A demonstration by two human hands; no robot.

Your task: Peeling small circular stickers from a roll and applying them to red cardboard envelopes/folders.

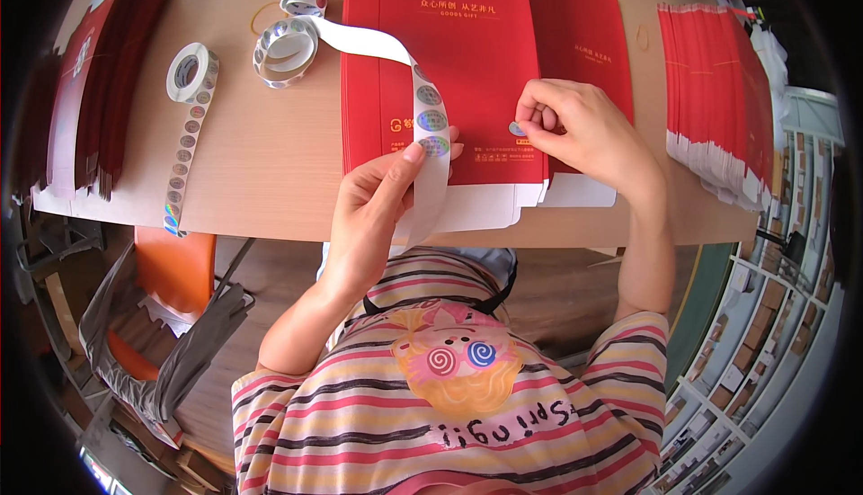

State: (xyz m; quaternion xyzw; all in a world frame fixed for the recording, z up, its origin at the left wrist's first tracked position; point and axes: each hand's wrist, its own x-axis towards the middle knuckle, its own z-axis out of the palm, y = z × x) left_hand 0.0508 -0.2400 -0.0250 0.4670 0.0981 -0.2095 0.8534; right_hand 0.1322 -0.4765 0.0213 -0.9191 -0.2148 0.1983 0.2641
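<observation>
My left hand (369, 207) pinches a white backing strip (431, 99) with round silvery stickers, thumb on top near the lowest sticker. Below the thumb, the strip's bare tail hangs toward the table edge. The strip curves back to a loose roll (286, 50) at the table's far side. My right hand (584, 131) is closed in a pinch on a small round sticker (516, 129), over the lower right of a flat red cardboard sleeve (440, 54). Whether the sticker touches the cardboard I cannot tell. Pale flaps show along the sleeve's near edge.
Another red sleeve (589, 54) lies partly under the first. Stacks of red packaging stand at the left (94, 81) and right (719, 99). A second sticker roll (187, 72) trails its strip to the table edge. Left of me is an orange chair (175, 266).
</observation>
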